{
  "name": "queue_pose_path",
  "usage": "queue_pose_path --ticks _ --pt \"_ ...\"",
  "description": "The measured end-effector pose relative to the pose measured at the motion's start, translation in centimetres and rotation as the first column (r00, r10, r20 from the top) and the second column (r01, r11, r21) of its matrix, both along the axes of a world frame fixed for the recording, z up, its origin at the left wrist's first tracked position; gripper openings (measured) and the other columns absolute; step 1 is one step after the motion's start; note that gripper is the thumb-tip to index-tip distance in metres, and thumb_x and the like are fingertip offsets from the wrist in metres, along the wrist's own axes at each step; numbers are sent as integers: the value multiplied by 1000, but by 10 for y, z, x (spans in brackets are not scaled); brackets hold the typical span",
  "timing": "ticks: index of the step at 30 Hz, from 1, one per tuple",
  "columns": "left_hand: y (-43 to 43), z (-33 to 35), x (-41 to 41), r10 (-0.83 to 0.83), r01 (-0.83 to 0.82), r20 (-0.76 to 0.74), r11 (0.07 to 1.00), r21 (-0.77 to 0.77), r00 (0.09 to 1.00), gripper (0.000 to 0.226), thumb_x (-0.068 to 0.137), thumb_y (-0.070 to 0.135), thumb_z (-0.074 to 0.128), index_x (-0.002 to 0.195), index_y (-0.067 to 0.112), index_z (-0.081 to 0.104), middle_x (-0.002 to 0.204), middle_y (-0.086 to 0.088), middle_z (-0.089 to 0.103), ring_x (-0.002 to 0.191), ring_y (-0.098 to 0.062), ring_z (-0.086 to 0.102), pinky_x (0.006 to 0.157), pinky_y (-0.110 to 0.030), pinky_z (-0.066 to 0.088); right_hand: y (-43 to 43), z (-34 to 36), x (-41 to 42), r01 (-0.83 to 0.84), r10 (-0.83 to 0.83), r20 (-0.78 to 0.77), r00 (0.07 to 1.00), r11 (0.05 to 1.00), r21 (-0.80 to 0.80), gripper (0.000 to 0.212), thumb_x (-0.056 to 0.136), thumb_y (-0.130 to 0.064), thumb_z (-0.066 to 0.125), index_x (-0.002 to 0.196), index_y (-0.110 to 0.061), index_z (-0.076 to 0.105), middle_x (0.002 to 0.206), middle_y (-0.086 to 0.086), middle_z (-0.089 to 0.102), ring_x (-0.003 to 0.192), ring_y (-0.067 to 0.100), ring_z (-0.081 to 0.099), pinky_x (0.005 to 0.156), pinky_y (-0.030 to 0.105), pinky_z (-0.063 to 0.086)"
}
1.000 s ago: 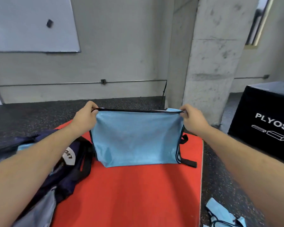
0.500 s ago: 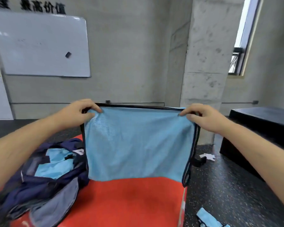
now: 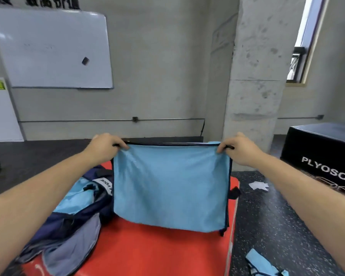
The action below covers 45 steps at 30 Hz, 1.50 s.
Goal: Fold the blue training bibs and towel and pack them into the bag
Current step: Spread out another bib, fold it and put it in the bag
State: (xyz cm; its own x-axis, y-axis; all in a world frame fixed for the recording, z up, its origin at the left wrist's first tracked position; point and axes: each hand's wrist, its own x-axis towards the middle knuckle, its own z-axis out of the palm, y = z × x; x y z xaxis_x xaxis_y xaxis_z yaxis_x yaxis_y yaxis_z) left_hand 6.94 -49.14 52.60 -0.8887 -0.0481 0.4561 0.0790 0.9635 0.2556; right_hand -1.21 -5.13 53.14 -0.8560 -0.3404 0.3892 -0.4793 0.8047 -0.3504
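Head view: left hand (image 3: 106, 148) & right hand (image 3: 239, 150) are pinching top corners of the bib (image 3: 169, 188), light, limp fabric, prob. best held there.

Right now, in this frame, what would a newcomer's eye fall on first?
The light blue bib held up flat in the middle, its top corners pinched by the left hand and right hand above the red mat. Next come the navy bag slumped on the mat's left side, and the black box with white lettering at the right edge.
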Motion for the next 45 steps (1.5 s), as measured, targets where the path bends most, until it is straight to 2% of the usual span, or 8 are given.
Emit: queue_pose_path --ticks 5,10,22,25,30,34,38,45 --pt "8 -9 -43 220 -200 -45 941 273 974 32 76 3 47 78 35 51 83 2 67 81 -29 66 71 -38 52 -38 -17 -34 163 -173 -20 985 956 -244 57 82 0 49 129 -32 54 102 -2 65 90 28 64 78 38 54" --pt "25 -58 -38 176 -84 -156 880 468 972 52 80 -6 49 122 22 61 102 -3 67 93 -23 59 82 -28 43 -43 -70 -38 199 -214 -5 977 914 -353 47 79 4 52 116 -17 71 113 6 73 107 27 65 92 31 50" --pt "73 -318 66 99 -124 81 907 404 992 25 82 -6 68 100 9 76 98 -10 64 95 -30 62 91 -16 38 -13 -320 65 183 -172 138 975 980 -72 29 88 -19 54 109 -15 73 113 5 65 111 29 60 112 42 35" --pt "86 -320 80 242 -249 60 937 243 968 21 82 11 70 96 25 77 107 2 64 104 -31 53 94 -42 40 -16 -326 74 266 -267 -34 963 964 -27 33 83 -28 52 102 -18 77 120 6 66 123 30 54 123 47 14" --pt "101 -299 71 204 -203 -9 976 75 979 34 79 37 51 99 25 75 119 2 61 116 -30 49 92 -45 36 -42 -308 71 255 -255 -1 967 967 -29 43 89 -36 45 110 -12 73 139 13 57 147 34 25 122 45 20" --pt "116 -291 29 77 -87 303 996 21 950 57 92 56 37 144 33 50 158 0 34 150 -29 19 119 -49 13 -68 -303 54 94 -122 211 970 986 141 61 101 -52 32 153 -22 36 164 8 22 153 32 4 124 46 5" --pt "123 -300 15 81 -68 563 997 -45 822 69 92 75 18 155 48 8 165 14 -10 152 -20 -15 121 -51 -10 -75 -309 55 27 -144 382 913 955 296 64 102 -58 18 159 -31 10 168 1 -2 153 27 -10 124 46 -5" --pt "139 -299 55 68 -54 474 998 -44 878 69 92 71 30 154 44 19 166 10 6 153 -20 -8 122 -50 -8 -65 -294 95 97 -165 211 964 949 300 58 99 -48 35 152 -25 33 161 6 25 148 32 15 119 42 15"
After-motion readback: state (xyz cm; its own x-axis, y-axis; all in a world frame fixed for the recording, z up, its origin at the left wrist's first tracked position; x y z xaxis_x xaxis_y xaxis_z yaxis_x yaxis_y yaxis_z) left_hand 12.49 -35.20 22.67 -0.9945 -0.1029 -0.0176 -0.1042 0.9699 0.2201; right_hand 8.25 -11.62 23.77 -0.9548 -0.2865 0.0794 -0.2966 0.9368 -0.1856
